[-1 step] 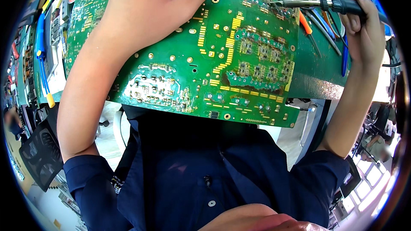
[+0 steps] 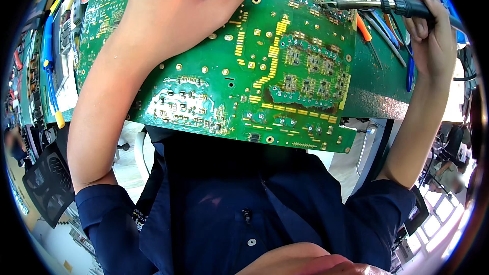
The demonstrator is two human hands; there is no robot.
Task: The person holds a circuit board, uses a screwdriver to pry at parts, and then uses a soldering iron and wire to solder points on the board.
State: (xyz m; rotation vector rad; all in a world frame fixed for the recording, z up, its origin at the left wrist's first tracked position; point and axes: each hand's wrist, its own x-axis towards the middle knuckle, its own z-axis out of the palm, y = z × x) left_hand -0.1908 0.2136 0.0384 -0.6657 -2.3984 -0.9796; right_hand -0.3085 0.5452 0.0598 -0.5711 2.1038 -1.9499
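Observation:
A large green circuit board (image 2: 244,84) with gold pads and many small parts lies over the bench's near edge. My right hand (image 2: 433,35) is closed around the dark handle of a soldering iron (image 2: 359,3). The iron points left, its tip at a cluster of small parts near the board's upper right; whether it touches them I cannot tell. From the left, my left hand (image 2: 178,12) reaches across the board's upper part. Its thumb stretches to the right, close over the board. The other fingers are mostly cut off by the top edge, so what they hold, if anything, is hidden.
Right of the board, an orange-handled tool (image 2: 363,28), a blue pen-like tool (image 2: 409,69) and cables lie on the green mat (image 2: 379,94). Blue-handled pliers (image 2: 48,61) rest at the left beside more boards. A black mesh chair (image 2: 50,183) stands at lower left.

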